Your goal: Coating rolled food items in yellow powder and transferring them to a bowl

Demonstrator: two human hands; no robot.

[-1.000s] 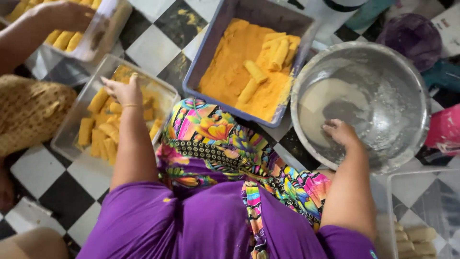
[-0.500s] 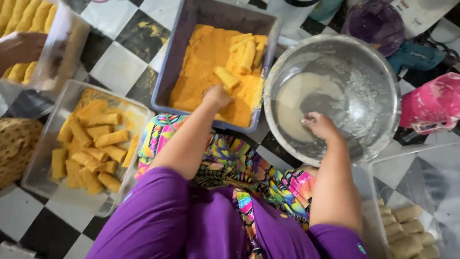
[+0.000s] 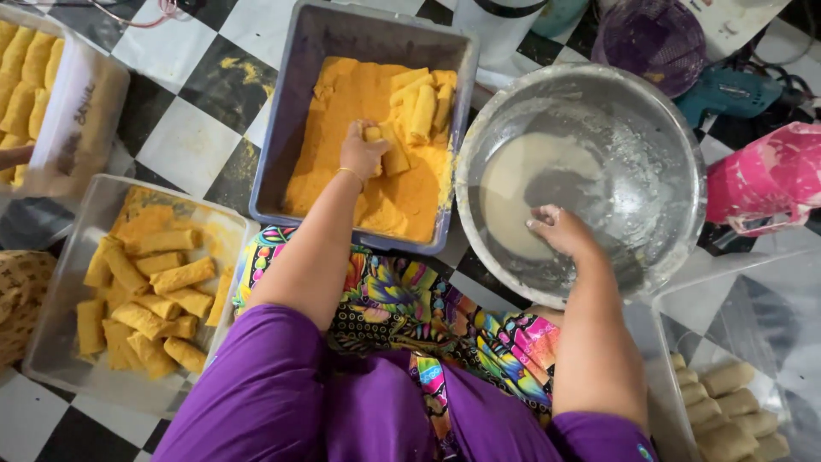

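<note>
My left hand (image 3: 363,152) is closed around a crumb-coated roll (image 3: 374,135) inside the grey tub (image 3: 291,111) of orange breadcrumbs, where several more coated rolls (image 3: 421,104) lie at the far right. My right hand (image 3: 558,229) rests inside the big metal bowl (image 3: 676,171), fingers spread and wet with the thin whitish batter (image 3: 522,192) pooled at its bottom. It holds nothing.
A clear tray (image 3: 60,342) at my left holds several coated rolls (image 3: 145,295). Another clear box (image 3: 676,385) at lower right holds pale uncoated rolls (image 3: 727,406). Another person's tray of coated rolls (image 3: 26,68) sits far left. A pink container (image 3: 770,175) and purple basket (image 3: 654,38) stand behind the bowl.
My left hand moved from the clear tray at left across to the breadcrumb tub and closed on a roll. My right hand stayed in the metal bowl.
</note>
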